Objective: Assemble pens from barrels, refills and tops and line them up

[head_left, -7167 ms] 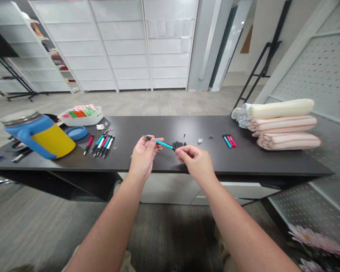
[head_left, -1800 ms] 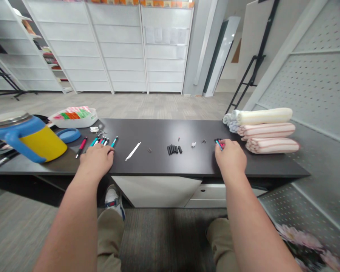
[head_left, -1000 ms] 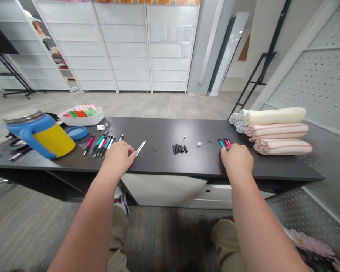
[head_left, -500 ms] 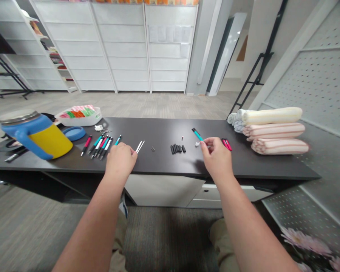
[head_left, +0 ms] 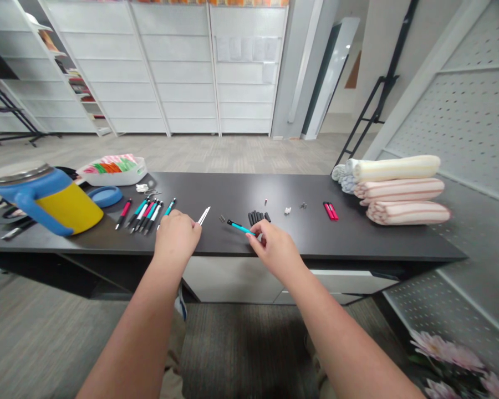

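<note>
One teal barrel (head_left: 239, 226) pinched in the right hand (head_left: 274, 246)

We see its black end pointing left, toward small metal parts (head_left: 222, 218), over the dark desk (head_left: 216, 191). Short black tubes (head_left: 255, 216) lie just beyond that hand. At the left hand (head_left: 177, 238), fingertips meet the white sticks (head_left: 204, 214); whether gripped or loose, we cannot tell. Two pink barrels (head_left: 333, 211) lie farther right.

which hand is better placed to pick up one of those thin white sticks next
Probably the left hand: it reaches the thin, straight white sticks, though any grip is hidden. The right hand is farther away and occupied, holding a slim turquoise barrel with a black end.
</note>
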### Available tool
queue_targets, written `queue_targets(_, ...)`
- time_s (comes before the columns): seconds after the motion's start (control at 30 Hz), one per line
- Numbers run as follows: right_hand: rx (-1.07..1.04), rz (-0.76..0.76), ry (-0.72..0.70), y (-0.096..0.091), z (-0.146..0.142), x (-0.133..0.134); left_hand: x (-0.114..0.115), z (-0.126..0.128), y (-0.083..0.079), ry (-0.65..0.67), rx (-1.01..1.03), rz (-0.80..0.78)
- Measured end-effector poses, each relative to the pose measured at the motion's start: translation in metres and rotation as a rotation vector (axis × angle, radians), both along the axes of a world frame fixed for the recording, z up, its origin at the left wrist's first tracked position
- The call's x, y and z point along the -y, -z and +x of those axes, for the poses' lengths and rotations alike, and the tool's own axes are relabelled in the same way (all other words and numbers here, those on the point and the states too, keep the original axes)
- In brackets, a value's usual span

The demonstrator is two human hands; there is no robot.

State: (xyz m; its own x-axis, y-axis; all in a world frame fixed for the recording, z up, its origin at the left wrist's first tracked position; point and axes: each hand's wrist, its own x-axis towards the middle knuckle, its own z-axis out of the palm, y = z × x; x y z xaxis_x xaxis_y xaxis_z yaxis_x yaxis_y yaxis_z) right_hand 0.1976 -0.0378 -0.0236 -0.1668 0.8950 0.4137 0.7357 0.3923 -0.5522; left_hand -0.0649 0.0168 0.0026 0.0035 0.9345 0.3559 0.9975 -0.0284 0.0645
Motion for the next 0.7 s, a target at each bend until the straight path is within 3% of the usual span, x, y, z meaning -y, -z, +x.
queue_targets(0.37,0.006,-0.015,0.0,-0.0015,-0.0009,0.0005,-0.0043,-0.0004,0.0024,0.01,0.099,0.024)
queue_targets(0.57,-0.004,-0.014,0.009,-0.0004,-0.0002,-0.0004,-0.0063,-0.0008,0.0075,-0.024,0.148,-0.044)
queue_targets(0.7,-0.038,-0.005,0.022,0.0003,0.0,-0.0017,-0.0062,0.0,0.0013,-0.01,0.214,0.046)
